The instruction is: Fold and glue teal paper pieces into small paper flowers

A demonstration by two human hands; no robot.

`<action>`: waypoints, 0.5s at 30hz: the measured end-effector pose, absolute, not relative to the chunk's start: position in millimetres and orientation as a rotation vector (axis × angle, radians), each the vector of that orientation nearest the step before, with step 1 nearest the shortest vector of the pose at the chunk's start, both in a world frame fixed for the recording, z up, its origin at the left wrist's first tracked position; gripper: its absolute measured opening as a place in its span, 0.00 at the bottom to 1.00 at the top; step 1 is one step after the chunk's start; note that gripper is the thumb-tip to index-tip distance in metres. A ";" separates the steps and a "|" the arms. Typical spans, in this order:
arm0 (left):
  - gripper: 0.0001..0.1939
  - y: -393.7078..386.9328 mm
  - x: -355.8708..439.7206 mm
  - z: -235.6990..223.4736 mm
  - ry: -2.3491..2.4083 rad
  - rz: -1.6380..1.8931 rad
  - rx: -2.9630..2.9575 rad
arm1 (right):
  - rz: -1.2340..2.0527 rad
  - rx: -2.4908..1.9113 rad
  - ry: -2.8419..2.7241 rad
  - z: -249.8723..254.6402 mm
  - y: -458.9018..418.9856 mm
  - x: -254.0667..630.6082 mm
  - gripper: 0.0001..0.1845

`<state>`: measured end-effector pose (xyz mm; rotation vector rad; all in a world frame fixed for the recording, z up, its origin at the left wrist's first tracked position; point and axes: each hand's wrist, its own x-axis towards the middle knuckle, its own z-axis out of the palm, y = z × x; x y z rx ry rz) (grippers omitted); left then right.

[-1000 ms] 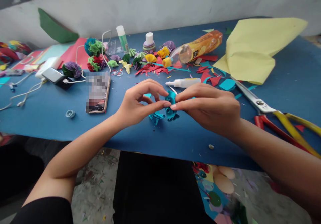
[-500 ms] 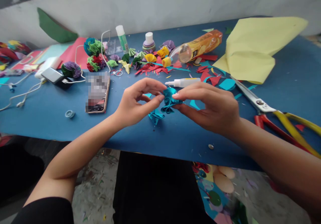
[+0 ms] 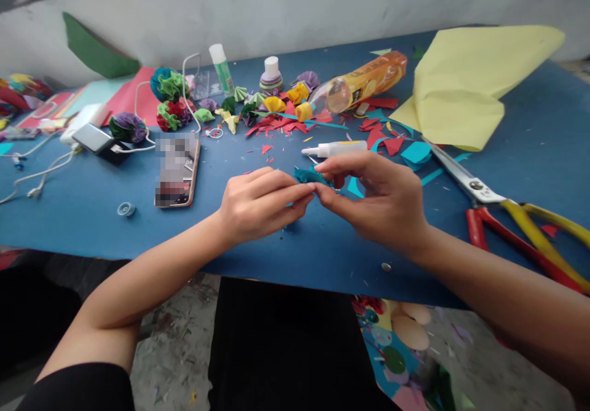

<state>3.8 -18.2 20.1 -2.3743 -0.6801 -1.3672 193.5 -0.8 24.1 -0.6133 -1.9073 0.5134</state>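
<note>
A blue paper flower (image 3: pixel 308 176) with ruffled edges is held between my two hands above the table's front half. My left hand (image 3: pixel 265 205) is closed on its near side, fingers pressed together and hiding part of it. From the right, my right hand (image 3: pixel 380 199) pinches the flower with thumb and fingertips. Just behind the hands lies a clear glue bottle (image 3: pixel 343 148) with a narrow nozzle. A scrap of blue paper (image 3: pixel 354 187) shows beside my right fingers. Another blue paper piece under my left hand is mostly hidden.
Large scissors (image 3: pixel 488 199) with red and yellow handles lie at right, by crumpled yellow paper (image 3: pixel 461 85). A drink bottle (image 3: pixel 369 82), glue stick (image 3: pixel 222 70) and several paper flowers (image 3: pixel 173 101) stand behind. A phone (image 3: pixel 177 171) and bottle cap (image 3: pixel 126 209) lie left.
The blue flower has been tipped over and lowered slightly, so its ruffled top no longer faces me. My left hand has turned and closed over its near side.
</note>
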 end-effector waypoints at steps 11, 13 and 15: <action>0.04 -21.9 5.7 24.9 -0.728 -1.570 -2.346 | 0.461 -0.539 -1.921 23.1 -3.4 192.6 0.10; 0.06 -22.6 4.1 24.6 -0.637 -1.483 -2.334 | 0.452 -0.549 -1.912 22.6 -3.8 192.3 0.10; 0.07 -23.1 2.8 23.4 -0.579 -1.362 -2.328 | 0.494 -0.569 -1.872 22.0 -3.7 190.9 0.10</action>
